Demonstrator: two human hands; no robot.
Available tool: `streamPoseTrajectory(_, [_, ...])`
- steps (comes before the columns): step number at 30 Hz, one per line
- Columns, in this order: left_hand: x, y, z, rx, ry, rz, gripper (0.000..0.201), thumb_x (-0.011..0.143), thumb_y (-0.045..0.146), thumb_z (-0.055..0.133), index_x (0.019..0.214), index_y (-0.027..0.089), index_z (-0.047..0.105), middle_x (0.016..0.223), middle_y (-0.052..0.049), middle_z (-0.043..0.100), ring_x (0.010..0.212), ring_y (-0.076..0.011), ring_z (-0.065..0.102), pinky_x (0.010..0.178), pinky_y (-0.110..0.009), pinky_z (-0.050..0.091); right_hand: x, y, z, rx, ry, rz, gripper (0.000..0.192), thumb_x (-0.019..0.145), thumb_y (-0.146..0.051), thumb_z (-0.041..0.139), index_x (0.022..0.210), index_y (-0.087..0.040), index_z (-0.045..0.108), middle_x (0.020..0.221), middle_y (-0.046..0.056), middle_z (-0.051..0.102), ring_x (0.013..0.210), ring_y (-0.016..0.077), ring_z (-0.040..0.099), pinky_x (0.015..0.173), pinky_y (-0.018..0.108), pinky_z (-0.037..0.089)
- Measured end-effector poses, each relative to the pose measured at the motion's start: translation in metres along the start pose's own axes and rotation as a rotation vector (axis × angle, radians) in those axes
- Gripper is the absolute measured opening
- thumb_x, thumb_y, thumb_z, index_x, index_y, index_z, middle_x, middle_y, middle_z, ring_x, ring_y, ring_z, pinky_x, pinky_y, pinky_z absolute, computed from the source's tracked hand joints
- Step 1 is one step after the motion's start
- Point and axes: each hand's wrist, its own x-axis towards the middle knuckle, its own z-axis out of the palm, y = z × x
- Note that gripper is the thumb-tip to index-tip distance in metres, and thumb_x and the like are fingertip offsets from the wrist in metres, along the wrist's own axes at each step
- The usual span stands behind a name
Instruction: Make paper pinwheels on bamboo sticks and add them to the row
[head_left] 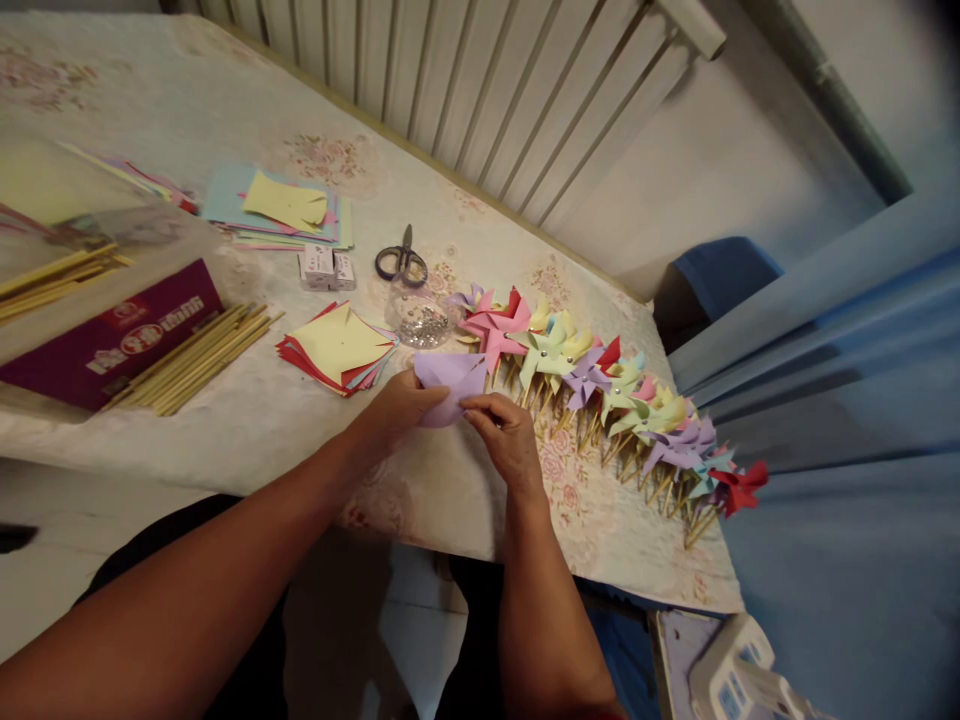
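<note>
Here, working left to right: our left hand pinches the near-left edge of the lilac paper square above the table; our right hand grips its lower edge. We judge folding is underway; the next crease needs aligned corners. The finished pinwheels lie rightward.

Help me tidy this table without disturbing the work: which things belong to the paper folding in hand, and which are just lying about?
In use:
purple paper, held by left hand and right hand
cut paper stack
pins
wooden sticks
finished pinwheels

Lying about:
scissors
red box
small white boxes
far paper pile
</note>
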Motion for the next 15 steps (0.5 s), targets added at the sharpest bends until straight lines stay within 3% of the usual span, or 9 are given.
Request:
streamPoseTrajectory(4, [-0.001,0.001,0.002,0.001,-0.01,-0.003,0.038,0.061,0.025,0.071,0.097,0.014,0.072,0.079,0.0,0.073,0.073,-0.0151,0.064,0.068,-0.023,0.05,-0.001,0.001,0.003,0.014,0.0,0.08,0.012,0.077,-0.034,0.07,0.079,-0.024,0.077,0.074,0.0,0.068,0.063,0.0144,0.053,0.062,0.027,0.041])
streamPoseTrajectory(8, [-0.002,0.0,0.003,-0.006,-0.024,0.005,0.035,0.061,0.025,0.072,0.094,0.013,0.071,0.079,0.0,0.072,0.071,-0.0133,0.063,0.066,-0.022,0.049,-0.001,0.0,0.007,0.017,-0.003,0.143,0.014,0.076,-0.036,0.069,0.074,-0.022,0.073,0.062,-0.003,0.059,0.057,0.0129,0.047,0.059,0.026,0.037])
streamPoseTrajectory(15, [-0.005,0.003,0.006,0.077,-0.027,0.011,0.029,0.062,0.027,0.067,0.088,0.014,0.069,0.075,0.002,0.068,0.068,-0.0123,0.06,0.063,-0.021,0.046,0.0,-0.001,0.011,-0.028,0.035,0.183,0.018,0.077,-0.038,0.065,0.07,-0.021,0.067,0.058,-0.005,0.054,0.055,0.012,0.045,0.057,0.025,0.035])
